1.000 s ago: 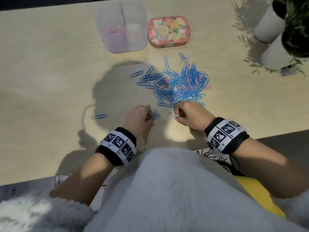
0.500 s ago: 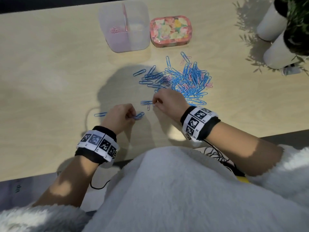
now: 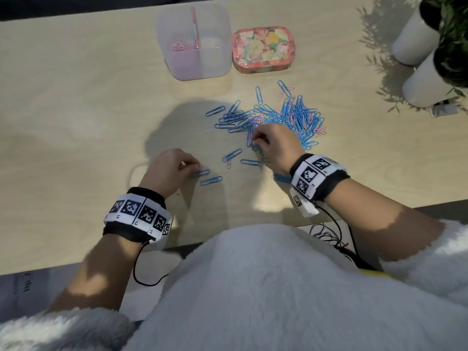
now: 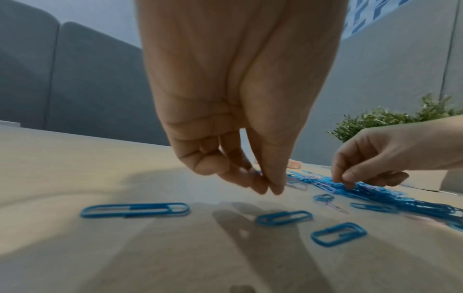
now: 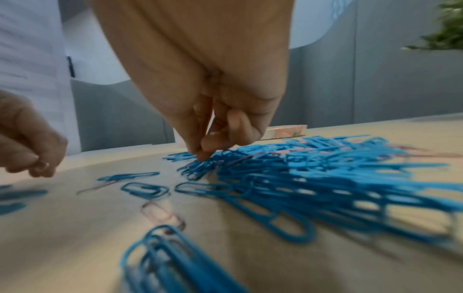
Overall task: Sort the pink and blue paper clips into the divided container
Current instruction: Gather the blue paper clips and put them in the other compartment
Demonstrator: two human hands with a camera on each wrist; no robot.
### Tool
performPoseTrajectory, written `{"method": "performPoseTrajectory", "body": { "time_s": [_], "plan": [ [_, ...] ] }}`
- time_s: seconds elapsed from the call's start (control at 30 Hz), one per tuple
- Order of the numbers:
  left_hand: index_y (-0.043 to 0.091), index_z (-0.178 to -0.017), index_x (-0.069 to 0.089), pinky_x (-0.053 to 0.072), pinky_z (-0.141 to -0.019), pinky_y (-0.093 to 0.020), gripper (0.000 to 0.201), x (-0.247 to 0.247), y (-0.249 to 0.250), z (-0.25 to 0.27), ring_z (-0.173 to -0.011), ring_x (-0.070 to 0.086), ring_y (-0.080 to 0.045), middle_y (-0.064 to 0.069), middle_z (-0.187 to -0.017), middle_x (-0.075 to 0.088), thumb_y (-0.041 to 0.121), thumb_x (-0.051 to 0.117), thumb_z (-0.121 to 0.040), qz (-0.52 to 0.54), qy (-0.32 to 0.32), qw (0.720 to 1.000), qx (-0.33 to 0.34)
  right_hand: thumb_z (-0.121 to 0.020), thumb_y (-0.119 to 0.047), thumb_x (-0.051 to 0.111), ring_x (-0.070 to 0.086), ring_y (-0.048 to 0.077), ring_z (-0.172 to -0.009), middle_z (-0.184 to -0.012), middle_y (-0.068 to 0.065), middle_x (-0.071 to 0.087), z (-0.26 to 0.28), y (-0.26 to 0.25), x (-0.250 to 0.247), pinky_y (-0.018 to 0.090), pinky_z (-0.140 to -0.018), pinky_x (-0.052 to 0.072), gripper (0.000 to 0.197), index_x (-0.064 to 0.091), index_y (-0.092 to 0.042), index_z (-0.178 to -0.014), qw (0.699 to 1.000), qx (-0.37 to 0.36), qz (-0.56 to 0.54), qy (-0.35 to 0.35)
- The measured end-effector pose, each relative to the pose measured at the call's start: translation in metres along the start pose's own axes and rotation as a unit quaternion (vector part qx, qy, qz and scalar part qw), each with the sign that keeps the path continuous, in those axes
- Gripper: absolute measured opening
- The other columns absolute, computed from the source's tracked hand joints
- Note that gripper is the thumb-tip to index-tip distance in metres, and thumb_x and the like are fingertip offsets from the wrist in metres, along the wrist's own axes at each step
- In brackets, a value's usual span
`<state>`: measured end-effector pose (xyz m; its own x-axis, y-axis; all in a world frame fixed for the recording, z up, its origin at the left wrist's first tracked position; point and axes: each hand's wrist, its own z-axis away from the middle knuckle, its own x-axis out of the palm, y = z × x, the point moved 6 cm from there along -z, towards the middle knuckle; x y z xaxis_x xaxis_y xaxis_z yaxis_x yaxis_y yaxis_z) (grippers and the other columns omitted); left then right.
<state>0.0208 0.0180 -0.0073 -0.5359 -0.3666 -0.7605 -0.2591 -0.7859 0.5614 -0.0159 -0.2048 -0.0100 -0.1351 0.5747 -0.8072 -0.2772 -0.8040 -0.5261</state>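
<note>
A heap of blue and pink paper clips point(image 3: 286, 117) lies mid-table. My right hand point(image 3: 254, 138) pinches thumb and forefinger on a small bunch of blue clips point(image 5: 198, 170) at the heap's near-left edge. My left hand point(image 3: 193, 165) hovers just above the table to the left, fingertips pinched point(image 4: 269, 187) on what looks like a thin pink clip. Two loose blue clips point(image 3: 211, 180) lie right under it. The translucent divided container point(image 3: 215, 69) stands at the back, with several pink clips point(image 3: 179, 46) in its left compartment.
A floral tin point(image 3: 263, 49) sits right of the container. Two white plant pots point(image 3: 415, 39) stand at the far right. More loose clips point(image 3: 253, 162) lie between my hands, and a blue bundle point(image 3: 281, 177) sits under my right wrist. The table's near edge is close to my body.
My right hand reached forward from near the table edge into the heap. My left hand shifted left, and the blue clips it held now lie on the table.
</note>
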Motion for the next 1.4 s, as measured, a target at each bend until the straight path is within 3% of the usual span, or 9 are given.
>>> {"method": "performPoseTrajectory", "body": {
  "time_s": [0.2,0.43,0.57,0.7,0.77,0.9,1.03,1.2,1.4],
  "plan": [
    [0.015,-0.100,0.069,0.043,-0.076,-0.031,0.022,0.035,0.041,-0.009,-0.085,0.058,-0.024,-0.007,-0.093,0.066,0.029,0.062,-0.085,-0.013,-0.058,0.996,0.073,-0.081,-0.019,0.055,0.061,0.028,-0.096,-0.100,0.005,0.068,0.027,0.009,0.010,0.033,-0.077,0.046,0.014,0.066,-0.018,-0.091,0.999,0.000,0.038,-0.012],
    [0.015,-0.105,0.066,0.044,-0.075,-0.039,0.027,0.034,0.051,-0.023,-0.089,0.055,-0.032,-0.012,-0.098,0.060,0.025,0.046,-0.091,-0.070,0.020,0.990,0.117,-0.084,-0.022,0.052,0.058,0.030,-0.096,-0.096,0.005,0.065,0.046,0.014,0.011,0.033,-0.069,0.042,0.010,0.061,-0.018,-0.084,0.994,0.002,0.100,0.038],
    [0.018,-0.099,0.070,0.047,-0.061,-0.038,0.046,0.030,0.047,-0.024,-0.073,0.057,-0.034,-0.009,-0.092,0.066,0.034,0.030,-0.085,-0.194,0.017,0.968,0.159,-0.087,-0.024,0.052,0.056,0.029,-0.100,-0.098,0.005,0.062,0.055,0.014,0.023,0.035,-0.070,0.044,0.012,0.062,-0.017,-0.088,0.993,-0.019,0.120,-0.001],
    [0.015,-0.108,0.066,0.046,-0.066,-0.040,0.052,0.020,0.038,-0.029,-0.077,0.057,-0.035,-0.012,-0.100,0.065,0.035,0.022,-0.087,-0.202,0.031,0.971,0.122,-0.089,-0.024,0.047,0.057,0.029,-0.102,-0.101,0.007,0.061,0.048,-0.014,0.038,0.038,-0.073,0.046,0.022,0.065,-0.014,-0.095,0.990,-0.068,0.107,-0.063],
    [0.013,-0.107,0.064,0.047,-0.071,-0.042,0.052,0.018,0.037,-0.031,-0.082,0.057,-0.036,-0.014,-0.101,0.063,0.036,0.024,-0.084,-0.174,0.040,0.978,0.109,-0.090,-0.024,0.048,0.058,0.027,-0.102,-0.104,0.006,0.064,0.036,-0.024,0.035,0.037,-0.078,0.047,0.022,0.066,-0.015,-0.099,0.993,-0.062,0.084,-0.063],
    [0.014,-0.091,0.063,0.048,-0.073,-0.041,0.043,0.030,0.048,-0.028,-0.082,0.056,-0.032,-0.011,-0.090,0.061,0.049,0.041,-0.078,-0.120,0.024,0.988,0.092,-0.088,-0.029,0.052,0.062,0.030,-0.092,-0.094,0.008,0.069,0.001,-0.009,0.003,0.030,-0.071,0.041,0.019,0.065,-0.015,-0.089,0.997,0.059,0.016,0.052],
    [0.011,-0.088,0.062,0.044,-0.077,-0.039,0.028,0.051,0.055,-0.027,-0.089,0.054,-0.031,-0.012,-0.092,0.058,0.036,0.067,-0.076,-0.086,-0.014,0.994,0.062,-0.083,-0.035,0.059,0.062,0.031,-0.089,-0.093,0.010,0.068,-0.018,-0.011,0.003,0.032,-0.070,0.041,0.023,0.062,-0.013,-0.089,0.993,0.097,0.058,0.016],
    [0.007,-0.088,0.065,0.043,-0.076,-0.035,0.012,0.048,0.044,-0.032,-0.090,0.057,-0.031,-0.013,-0.096,0.058,0.015,0.066,-0.079,-0.040,-0.018,0.997,0.057,-0.081,-0.019,0.057,0.062,0.030,-0.093,-0.096,0.009,0.068,-0.018,0.006,0.006,0.029,-0.069,0.039,0.009,0.064,-0.015,-0.083,0.993,0.117,0.016,0.005],
    [0.011,-0.092,0.066,0.042,-0.079,-0.039,0.013,0.043,0.053,-0.035,-0.093,0.053,-0.032,-0.012,-0.099,0.060,0.021,0.062,-0.083,-0.086,0.004,0.992,0.091,-0.087,-0.018,0.053,0.061,0.029,-0.089,-0.090,0.008,0.068,0.008,0.039,-0.019,0.028,-0.069,0.039,0.011,0.060,-0.018,-0.078,0.989,0.138,-0.020,0.055]
  ]
}}
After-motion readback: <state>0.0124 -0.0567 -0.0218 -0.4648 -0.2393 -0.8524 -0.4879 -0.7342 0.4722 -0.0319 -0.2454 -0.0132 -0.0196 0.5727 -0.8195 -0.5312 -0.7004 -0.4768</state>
